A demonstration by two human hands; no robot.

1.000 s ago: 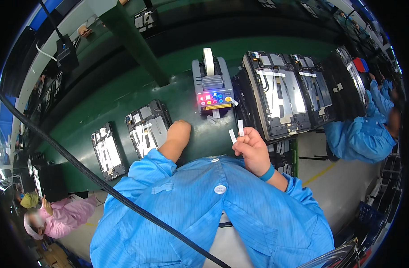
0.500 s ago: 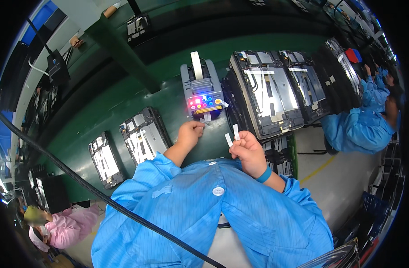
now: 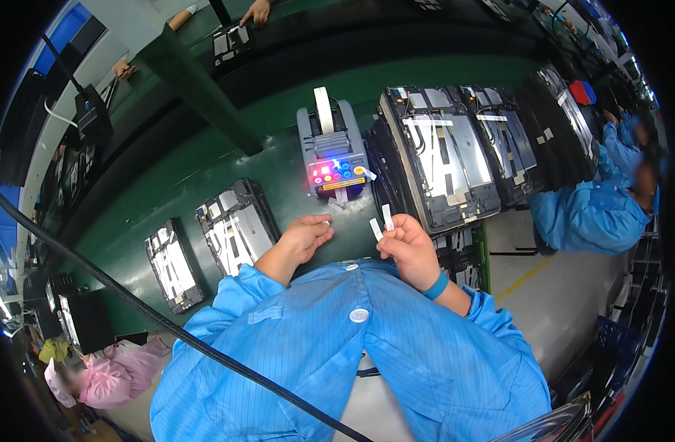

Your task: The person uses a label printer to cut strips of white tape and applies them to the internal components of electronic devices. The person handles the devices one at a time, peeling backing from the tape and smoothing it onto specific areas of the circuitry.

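Two short white tape strips stick up from the fingers of my right hand, which is pinched shut on them. My left hand is curled closed over the green bench; whether a small pale bit at its fingertips is tape, I cannot make out. Ahead of both hands stands a grey tape dispenser with a white roll on top and lit coloured buttons. A piece of tape hangs at its front outlet, and another loose piece lies just before it.
Stacks of opened flat device panels stand right of the dispenser, and more panels lie to the left. A black cable crosses the lower left. Co-workers sit at right and lower left. Another person's hand touches a panel across the bench.
My left hand has drawn back from the dispenser's outlet toward me. The right hand keeps its strips almost in place. A co-worker's hand has appeared at the far panel.
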